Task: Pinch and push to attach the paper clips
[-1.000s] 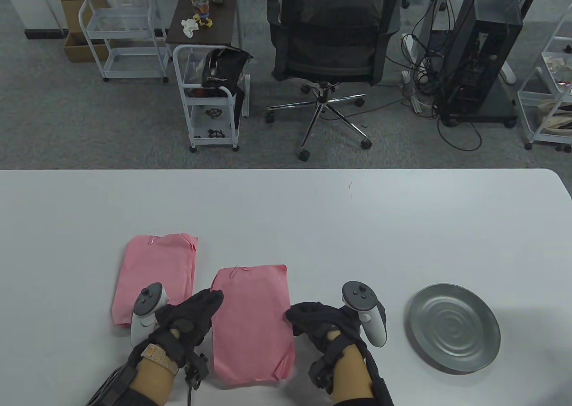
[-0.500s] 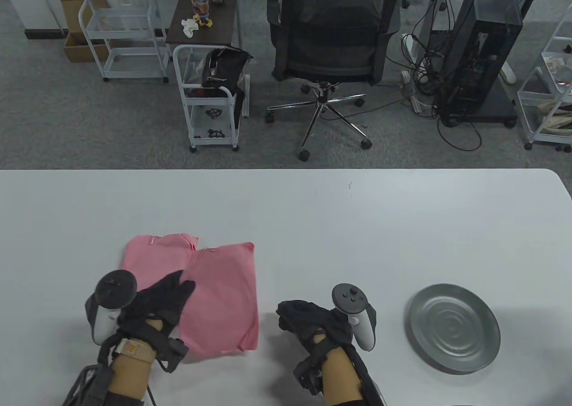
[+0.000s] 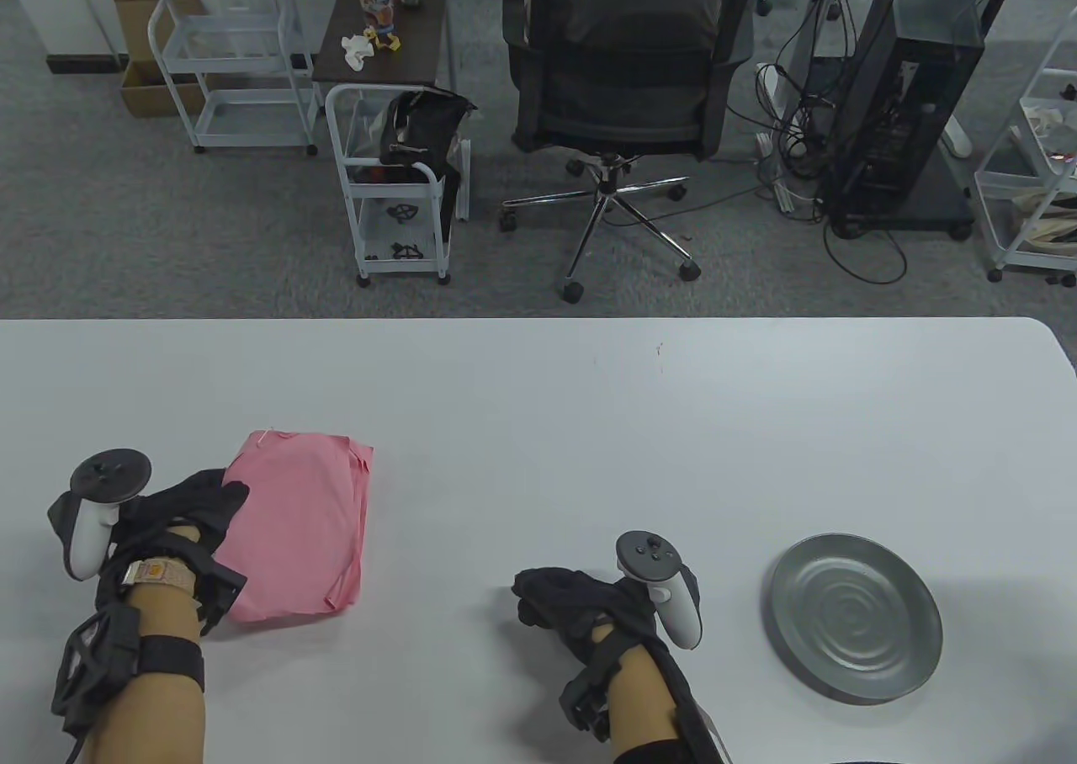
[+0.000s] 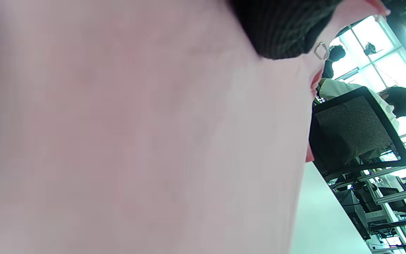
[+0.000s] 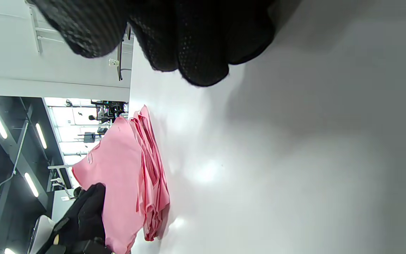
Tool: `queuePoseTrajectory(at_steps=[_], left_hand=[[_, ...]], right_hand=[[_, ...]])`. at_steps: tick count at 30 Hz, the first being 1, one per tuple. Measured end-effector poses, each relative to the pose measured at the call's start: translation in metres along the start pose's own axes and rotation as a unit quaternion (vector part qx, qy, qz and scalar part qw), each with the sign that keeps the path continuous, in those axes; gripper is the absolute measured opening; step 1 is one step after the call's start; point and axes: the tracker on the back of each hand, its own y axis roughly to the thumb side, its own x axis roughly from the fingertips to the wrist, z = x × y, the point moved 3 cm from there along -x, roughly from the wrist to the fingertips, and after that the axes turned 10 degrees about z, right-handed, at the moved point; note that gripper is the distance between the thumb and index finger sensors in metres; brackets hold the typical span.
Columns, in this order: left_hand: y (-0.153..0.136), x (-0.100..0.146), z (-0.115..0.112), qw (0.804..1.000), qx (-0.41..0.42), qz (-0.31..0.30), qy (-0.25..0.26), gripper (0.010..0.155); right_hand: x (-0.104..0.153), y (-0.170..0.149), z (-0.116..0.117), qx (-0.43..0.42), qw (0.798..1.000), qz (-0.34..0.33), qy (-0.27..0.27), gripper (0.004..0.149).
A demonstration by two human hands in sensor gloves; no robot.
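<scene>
1. Paper stack (image 3: pixel 299 524): pink, matt sheets.
2. Plate (image 3: pixel 856 617): grey metal, dull sheen, ringed, right of the stack.
3. Table (image 3: pixel 538 394): white, smooth.
4. Gloves (image 3: pixel 189 507): black knit cloth.

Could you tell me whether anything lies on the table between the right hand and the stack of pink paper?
Nothing visible does. Only bare white table separates the right hand from the pink paper stack. The left hand rests on the stack's far-left edge, and the metal plate lies off to the right.

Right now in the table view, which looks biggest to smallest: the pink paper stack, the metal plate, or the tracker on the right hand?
1. Metal plate
2. Pink paper stack, nearly alike, and partly under the left hand
3. Tracker on the right hand
</scene>
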Motion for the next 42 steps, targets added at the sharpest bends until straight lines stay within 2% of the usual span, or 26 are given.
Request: queuePoseTrajectory(at_steps=[3,4,8,10,12,14,18,22,24,26,28,29,30,31,33,34,36,38,41,42], left_hand=[[0.01,-0.007,0.0,0.996,-0.076,-0.005,0.052,0.046],[0.013,-0.008,-0.001,0.989,-0.122,-0.003,0.081,0.046],[0.017,-0.012,-0.014,0.965,-0.221,0.013,0.143,0.053],[0.017,-0.012,-0.02,0.945,-0.274,0.038,0.176,0.065],[0.018,-0.01,-0.023,0.911,-0.346,0.063,0.214,0.073],[0.018,-0.006,-0.022,0.905,-0.358,0.068,0.221,0.077],[0.025,0.012,-0.009,0.916,-0.327,0.044,0.228,0.08],[0.044,0.049,0.003,0.933,-0.275,-0.042,0.229,0.086],[0.058,0.083,0.0,0.932,-0.254,-0.127,0.224,0.089],[0.069,0.117,-0.009,0.919,-0.258,-0.196,0.226,0.089],[0.077,0.152,-0.022,0.891,-0.285,-0.259,0.239,0.088],[0.08,0.175,-0.031,0.868,-0.31,-0.295,0.252,0.087],[0.081,0.187,-0.036,0.855,-0.321,-0.315,0.259,0.085],[0.081,0.205,-0.045,0.835,-0.333,-0.344,0.271,0.083],[0.079,0.225,-0.06,0.822,-0.334,-0.376,0.267,0.081],[0.078,0.229,-0.066,0.825,-0.325,-0.381,0.26,0.081],[0.074,0.234,-0.083,0.844,-0.304,-0.382,0.222,0.081],[0.07,0.231,-0.102,0.869,-0.286,-0.369,0.166,0.081],[0.064,0.226,-0.116,0.896,-0.273,-0.334,0.109,0.077],[0.061,0.223,-0.121,0.895,-0.277,-0.334,0.109,0.079]], right_hand=[[-0.001,0.001,0.001,0.011,1.0,0.003,-0.003,0.053],[-0.001,0.001,0.001,0.012,1.0,0.004,-0.004,0.053],[-0.001,0.002,0.001,0.016,1.0,0.005,-0.003,0.053],[-0.001,0.002,0.001,0.016,1.0,0.006,-0.002,0.053],[-0.001,0.003,0.001,0.019,1.0,0.008,-0.004,0.053],[-0.002,0.004,0.002,0.026,1.0,0.01,-0.007,0.053],[-0.002,0.006,0.003,0.039,0.999,0.014,-0.012,0.053],[-0.002,0.007,0.004,0.047,0.999,0.014,-0.012,0.055],[0.001,0.009,0.006,0.048,0.999,0.007,-0.007,0.057],[0.008,0.015,0.008,0.04,0.999,-0.005,0.002,0.061],[0.024,0.031,0.007,0.028,0.997,-0.067,-0.04,0.06],[0.04,0.047,0.004,0.029,0.987,-0.126,-0.101,0.059],[0.051,0.056,0.004,0.034,0.978,-0.153,-0.139,0.059],[0.07,0.071,0.004,0.059,0.96,-0.188,-0.199,0.059],[0.094,0.087,0.011,0.139,0.931,-0.205,-0.269,0.061],[0.102,0.091,0.016,0.179,0.915,-0.198,-0.304,0.064],[0.114,0.094,0.027,0.251,0.869,-0.178,-0.388,0.07],[0.117,0.091,0.039,0.303,0.84,-0.171,-0.416,0.071],[0.113,0.079,0.047,0.33,0.826,-0.149,-0.433,0.072],[0.109,0.074,0.049,0.338,0.823,-0.136,-0.436,0.074]])
